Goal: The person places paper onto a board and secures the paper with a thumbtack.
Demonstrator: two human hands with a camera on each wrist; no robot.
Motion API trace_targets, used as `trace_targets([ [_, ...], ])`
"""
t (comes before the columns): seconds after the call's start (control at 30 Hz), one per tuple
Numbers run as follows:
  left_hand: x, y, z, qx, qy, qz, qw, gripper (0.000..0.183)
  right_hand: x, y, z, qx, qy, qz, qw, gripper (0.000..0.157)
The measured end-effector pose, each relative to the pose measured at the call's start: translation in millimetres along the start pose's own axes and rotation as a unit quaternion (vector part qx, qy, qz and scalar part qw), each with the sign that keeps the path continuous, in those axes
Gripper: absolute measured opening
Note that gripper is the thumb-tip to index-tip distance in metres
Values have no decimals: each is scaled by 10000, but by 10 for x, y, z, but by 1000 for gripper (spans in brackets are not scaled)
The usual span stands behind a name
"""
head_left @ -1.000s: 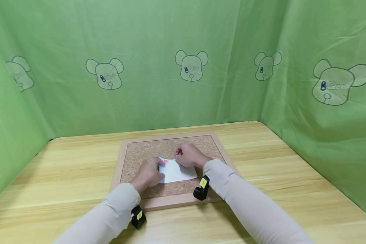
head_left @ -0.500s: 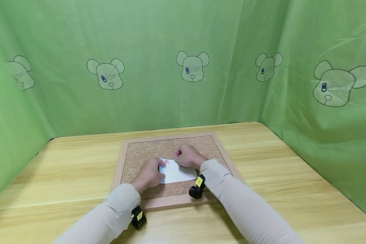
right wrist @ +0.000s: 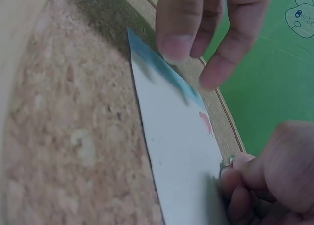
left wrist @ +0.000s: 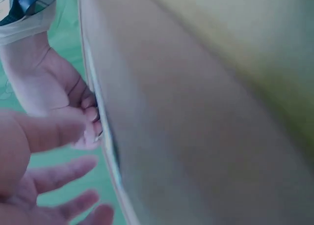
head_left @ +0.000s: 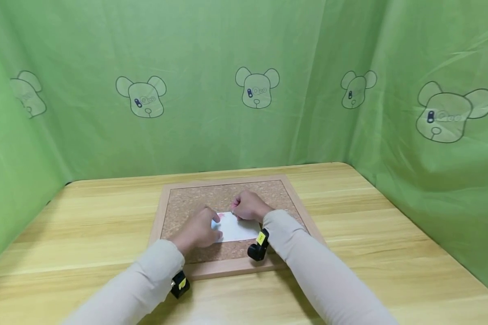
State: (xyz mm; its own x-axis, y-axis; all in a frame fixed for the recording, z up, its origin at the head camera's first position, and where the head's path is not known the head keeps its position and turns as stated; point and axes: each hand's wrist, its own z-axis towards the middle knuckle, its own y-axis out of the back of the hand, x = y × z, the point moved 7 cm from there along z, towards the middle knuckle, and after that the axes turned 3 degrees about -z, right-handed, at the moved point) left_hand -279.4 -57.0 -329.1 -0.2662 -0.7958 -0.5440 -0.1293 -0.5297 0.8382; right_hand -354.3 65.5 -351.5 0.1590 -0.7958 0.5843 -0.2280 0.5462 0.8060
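A white paper card with a blue strip along one edge and a small red mark lies on a cork board. My left hand is at the card's left end, thumb and fingers spread; in the right wrist view, its fingertips hover just over the blue strip. At the card's far edge, my right hand has its fingers curled, pinching a small shiny pin. Fingers cover most of that pin. The left wrist view shows both the spread left hand and the curled right hand.
The cork board has a light wooden frame and lies on a wood-grain table. Green curtains printed with bear heads stand behind the table and at both sides. Each wrist wears a black camera.
My left hand has loosened from the card's left end, its fingers now spread, and the card's raised far-left corner has dropped flatter. My right hand stays at the far edge, its wrist shifted slightly left.
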Motion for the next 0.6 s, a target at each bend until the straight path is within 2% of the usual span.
trace_targets([
  [0.1, -55, -23, 12, 533, -208, 433, 9974, 28, 13, 5, -6, 81, -75, -116, 9999, 15],
  [0.27, -75, -75, -6, 1297, -285, 1099, 9850, 28, 27, -33, 22, 245, -210, -199, 9993, 23],
  [0.43, -87, -66, -17, 1623, -180, 1226, 9789, 30, 47, -54, 51, 463, -226, -379, 9979, 32],
  [0.6, -89, -43, 71, 1830, -96, 1522, 9712, 29, 42, -37, 85, 676, -425, -607, 9950, 34],
])
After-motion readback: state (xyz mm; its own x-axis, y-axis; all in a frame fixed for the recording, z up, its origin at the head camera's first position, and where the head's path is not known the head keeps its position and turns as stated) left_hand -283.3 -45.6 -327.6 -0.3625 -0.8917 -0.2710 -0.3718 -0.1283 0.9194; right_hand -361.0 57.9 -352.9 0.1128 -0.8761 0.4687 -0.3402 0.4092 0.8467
